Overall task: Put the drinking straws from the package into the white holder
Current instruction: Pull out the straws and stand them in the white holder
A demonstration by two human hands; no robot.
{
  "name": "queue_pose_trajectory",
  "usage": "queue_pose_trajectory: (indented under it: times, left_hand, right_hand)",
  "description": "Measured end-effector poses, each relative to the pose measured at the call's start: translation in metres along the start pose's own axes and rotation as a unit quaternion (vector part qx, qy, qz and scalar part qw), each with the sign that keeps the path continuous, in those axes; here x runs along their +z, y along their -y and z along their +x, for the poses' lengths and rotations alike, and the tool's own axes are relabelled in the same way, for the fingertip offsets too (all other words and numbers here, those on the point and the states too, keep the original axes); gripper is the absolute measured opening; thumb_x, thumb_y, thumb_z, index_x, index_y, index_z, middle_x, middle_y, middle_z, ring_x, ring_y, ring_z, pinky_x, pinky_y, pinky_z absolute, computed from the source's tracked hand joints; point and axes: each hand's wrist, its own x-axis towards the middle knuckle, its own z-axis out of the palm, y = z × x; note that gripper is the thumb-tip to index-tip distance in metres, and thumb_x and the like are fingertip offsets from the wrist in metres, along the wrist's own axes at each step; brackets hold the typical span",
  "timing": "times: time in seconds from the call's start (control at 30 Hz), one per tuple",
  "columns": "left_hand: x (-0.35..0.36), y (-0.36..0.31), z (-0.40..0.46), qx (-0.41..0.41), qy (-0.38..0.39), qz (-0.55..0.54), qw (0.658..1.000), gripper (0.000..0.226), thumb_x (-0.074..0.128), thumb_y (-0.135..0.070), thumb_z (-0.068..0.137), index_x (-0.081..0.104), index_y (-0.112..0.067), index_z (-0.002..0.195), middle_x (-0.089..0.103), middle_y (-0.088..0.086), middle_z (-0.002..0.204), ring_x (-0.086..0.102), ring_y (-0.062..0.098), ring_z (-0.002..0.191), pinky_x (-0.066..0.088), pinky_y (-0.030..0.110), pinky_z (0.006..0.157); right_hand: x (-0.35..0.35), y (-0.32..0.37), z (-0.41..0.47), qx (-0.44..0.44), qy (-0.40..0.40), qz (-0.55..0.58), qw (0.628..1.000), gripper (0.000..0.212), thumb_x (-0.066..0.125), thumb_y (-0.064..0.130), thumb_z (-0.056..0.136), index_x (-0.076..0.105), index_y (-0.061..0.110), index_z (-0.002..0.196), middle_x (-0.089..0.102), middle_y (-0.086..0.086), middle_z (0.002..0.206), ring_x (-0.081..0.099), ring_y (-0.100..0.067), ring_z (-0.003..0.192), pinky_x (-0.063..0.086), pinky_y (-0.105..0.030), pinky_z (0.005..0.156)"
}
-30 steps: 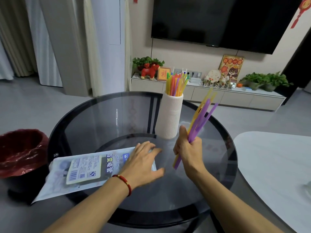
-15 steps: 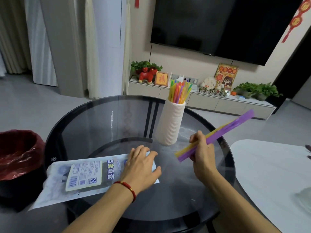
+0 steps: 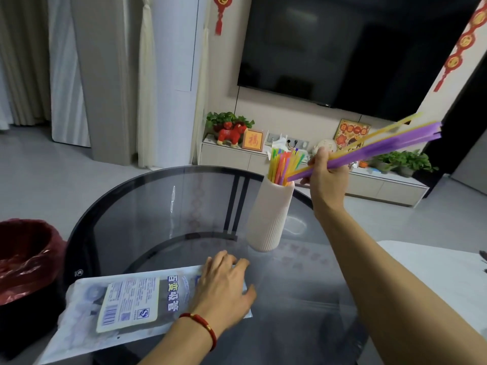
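A ribbed white holder [image 3: 268,218] stands on the round glass table [image 3: 147,206], with several coloured straws [image 3: 283,164] sticking out of its top. My right hand [image 3: 325,177] is raised just right of the holder's mouth, shut on a bundle of purple and yellow straws [image 3: 382,147]. The bundle lies almost level, its lower ends at the holder's rim and its far ends pointing up to the right. My left hand [image 3: 224,288] rests flat on the right end of the plastic straw package [image 3: 126,309], which lies on the table's near left side.
A bin lined with a red bag [image 3: 26,259] stands left of the table. A white tabletop [image 3: 445,280] adjoins at the right. Behind are a low TV cabinet [image 3: 369,183] with plants and ornaments, and a dark TV on the wall.
My right hand has lifted the straw bundle from above the table up and towards the holder, bringing its lower ends to the rim. The left hand stays on the package.
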Motion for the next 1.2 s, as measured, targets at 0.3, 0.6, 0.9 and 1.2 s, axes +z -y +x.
queue_pose_trajectory:
  times: [0.3,0.6,0.9,1.2]
  left_hand:
    - [-0.007,-0.006,-0.003,0.014,-0.004,-0.023,1.0,0.046,0.047,-0.044,0.089,0.05,-0.028,0.132,0.054,-0.006,0.13,0.028,0.016,0.137,0.027,0.032,0.111]
    - [-0.014,-0.009,-0.003,0.002,0.011,-0.042,0.999,0.047,0.048,-0.04,0.088,0.049,-0.027,0.133,0.056,-0.004,0.129,0.033,0.017,0.131,0.035,0.035,0.107]
    - [-0.016,-0.01,-0.003,-0.009,0.01,-0.056,0.998,0.046,0.049,-0.04,0.09,0.048,-0.029,0.135,0.056,-0.005,0.131,0.034,0.016,0.132,0.036,0.036,0.104]
    - [-0.017,-0.011,-0.003,-0.009,0.01,-0.056,0.998,0.043,0.048,-0.037,0.089,0.048,-0.029,0.131,0.057,-0.005,0.128,0.035,0.018,0.13,0.037,0.036,0.102]
  right_hand:
    - [0.015,0.004,0.012,-0.018,0.031,-0.175,0.984,0.045,0.053,0.03,0.105,0.054,0.014,0.062,0.057,-0.002,0.055,0.07,-0.017,0.046,0.057,-0.03,0.039]
    - [0.029,-0.001,0.008,0.027,0.126,-0.275,0.953,0.052,0.041,0.047,0.105,0.049,0.016,0.065,0.058,-0.008,0.067,0.058,-0.031,0.066,0.05,-0.04,0.066]
    - [0.029,0.013,0.015,0.039,0.171,-0.31,0.934,0.04,0.043,0.038,0.098,0.05,0.016,0.064,0.059,-0.008,0.069,0.057,-0.029,0.066,0.048,-0.037,0.063]
    - [0.021,0.026,0.023,0.061,0.159,-0.278,0.945,0.051,0.059,0.044,0.091,0.071,-0.004,0.079,0.076,-0.024,0.078,0.076,-0.041,0.073,0.065,-0.056,0.073]
